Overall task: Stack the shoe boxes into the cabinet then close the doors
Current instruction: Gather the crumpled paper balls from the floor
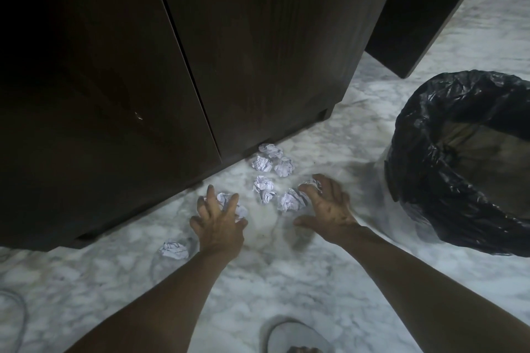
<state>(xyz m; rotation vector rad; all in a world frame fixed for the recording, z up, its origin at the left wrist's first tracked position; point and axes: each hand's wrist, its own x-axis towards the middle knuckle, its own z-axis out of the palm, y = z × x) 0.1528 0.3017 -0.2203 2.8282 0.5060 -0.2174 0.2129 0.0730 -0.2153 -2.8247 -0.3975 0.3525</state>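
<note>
Shut cabinet (258, 51) ahead, bin (459, 160) (lined, possibly empty) right.

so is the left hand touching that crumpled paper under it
Touching: the head view shows the left hand with fingers spread over a crumpled paper ball, pressing onto it.

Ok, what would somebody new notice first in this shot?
Crumpled paper balls scattered on the marble floor at the foot of a dark cabinet, doors closed. The left hand and right hand each grasp one. A black-lined bin stands at right.
</note>
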